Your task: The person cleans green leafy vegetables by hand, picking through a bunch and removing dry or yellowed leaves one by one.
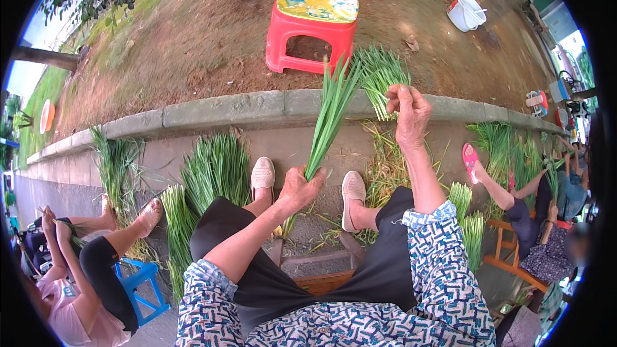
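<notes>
My left hand [300, 187] grips a bunch of green garlic chives [330, 115] by its lower end, the leaves fanning up and away toward the stool. To the right, my right hand [409, 111] is raised with its fingers curled and thumb close to them; whether a thin blade is pinched there cannot be told. Just beyond it, a sheaf of chives [381, 77] lies over the concrete kerb [221, 112], pale stem ends toward me. A heap of yellowed trimmings [388, 166] is on the ground below my right forearm.
A red plastic stool [313, 24] with a yellow top stands past the kerb. Chive bundles [217, 168] lie left of my feet, with more bundles [472, 236] at right. A white bucket [466, 12] sits far right. People sit on both sides, one near a blue stool [140, 284].
</notes>
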A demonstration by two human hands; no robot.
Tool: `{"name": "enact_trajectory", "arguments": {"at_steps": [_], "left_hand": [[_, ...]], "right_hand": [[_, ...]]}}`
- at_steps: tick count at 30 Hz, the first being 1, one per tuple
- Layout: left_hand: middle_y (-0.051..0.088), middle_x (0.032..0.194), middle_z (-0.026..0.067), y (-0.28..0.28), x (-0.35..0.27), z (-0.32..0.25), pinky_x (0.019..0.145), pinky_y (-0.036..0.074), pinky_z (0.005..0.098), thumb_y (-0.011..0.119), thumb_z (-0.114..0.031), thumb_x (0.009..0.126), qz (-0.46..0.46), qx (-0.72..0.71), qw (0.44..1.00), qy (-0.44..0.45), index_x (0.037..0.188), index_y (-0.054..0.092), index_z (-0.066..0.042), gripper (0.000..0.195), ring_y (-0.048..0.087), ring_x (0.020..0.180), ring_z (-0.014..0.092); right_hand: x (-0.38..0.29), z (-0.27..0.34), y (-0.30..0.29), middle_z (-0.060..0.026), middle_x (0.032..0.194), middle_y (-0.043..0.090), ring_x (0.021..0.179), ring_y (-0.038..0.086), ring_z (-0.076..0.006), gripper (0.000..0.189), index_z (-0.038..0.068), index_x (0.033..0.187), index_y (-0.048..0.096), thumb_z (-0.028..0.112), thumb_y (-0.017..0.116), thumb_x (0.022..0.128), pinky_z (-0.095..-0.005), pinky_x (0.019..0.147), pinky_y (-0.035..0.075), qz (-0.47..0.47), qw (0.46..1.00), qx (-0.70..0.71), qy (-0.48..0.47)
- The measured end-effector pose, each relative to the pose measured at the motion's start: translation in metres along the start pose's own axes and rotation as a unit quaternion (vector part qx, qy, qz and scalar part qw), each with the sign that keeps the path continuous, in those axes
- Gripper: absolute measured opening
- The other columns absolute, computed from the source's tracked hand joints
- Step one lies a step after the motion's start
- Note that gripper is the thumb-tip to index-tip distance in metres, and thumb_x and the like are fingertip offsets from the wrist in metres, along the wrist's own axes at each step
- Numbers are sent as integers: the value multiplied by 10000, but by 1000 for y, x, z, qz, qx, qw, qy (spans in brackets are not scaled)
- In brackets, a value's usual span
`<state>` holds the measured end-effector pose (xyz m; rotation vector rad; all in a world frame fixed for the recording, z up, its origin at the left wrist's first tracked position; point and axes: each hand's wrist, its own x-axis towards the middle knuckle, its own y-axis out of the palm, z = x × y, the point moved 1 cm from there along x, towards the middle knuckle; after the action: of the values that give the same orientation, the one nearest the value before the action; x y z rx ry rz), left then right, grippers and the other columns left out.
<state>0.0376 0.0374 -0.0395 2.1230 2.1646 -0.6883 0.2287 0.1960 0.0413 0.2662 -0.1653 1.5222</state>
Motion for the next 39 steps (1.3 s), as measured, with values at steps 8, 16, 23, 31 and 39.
{"name": "enact_trajectory", "arguments": {"at_steps": [8, 16, 23, 31, 39], "left_hand": [[593, 712, 255, -5, -2, -16, 643, 463, 453, 578, -293, 805, -51, 84, 995, 11, 852, 596, 18, 315, 583, 749, 426], [596, 715, 245, -5, -4, -11, 658, 467, 475, 579, -260, 794, -65, 130, 988, 59, 865, 574, -1, 269, 578, 747, 428], [585, 658, 230, -4, -5, -8, 614, 466, 486, 609, -200, 741, -79, 181, 976, 97, 802, 541, -13, 208, 578, 683, 423], [581, 631, 219, -3, -7, -7, 588, 470, 475, 614, -166, 715, -82, 224, 962, 134, 825, 535, -24, 197, 586, 639, 404], [583, 636, 216, -4, -8, -8, 579, 471, 462, 615, -151, 700, -72, 236, 957, 150, 839, 530, -11, 214, 591, 637, 395]], "right_hand": [[-9, 3, 11, -46, 645, 567, 494, 496, -98, 274, 12, 895, 628, 274, 546, 878, -213, 445, 407, 46, 984, 146, 93], [-1, -4, 1, -40, 733, 584, 525, 504, -87, 220, 28, 953, 613, 226, 568, 867, -205, 430, 375, -38, 988, 142, 43], [9, -8, -13, -33, 833, 603, 589, 514, -83, 190, 38, 1011, 605, 136, 569, 852, -212, 471, 386, -7, 989, 106, 102], [13, -15, -13, 2, 910, 616, 755, 521, -54, 291, 33, 1034, 618, 249, 623, 839, -193, 645, 389, 25, 999, -30, 11], [6, -11, -6, -14, 846, 632, 760, 522, -61, 210, 18, 938, 648, 195, 638, 825, -211, 692, 404, 59, 998, 20, 19]]}}
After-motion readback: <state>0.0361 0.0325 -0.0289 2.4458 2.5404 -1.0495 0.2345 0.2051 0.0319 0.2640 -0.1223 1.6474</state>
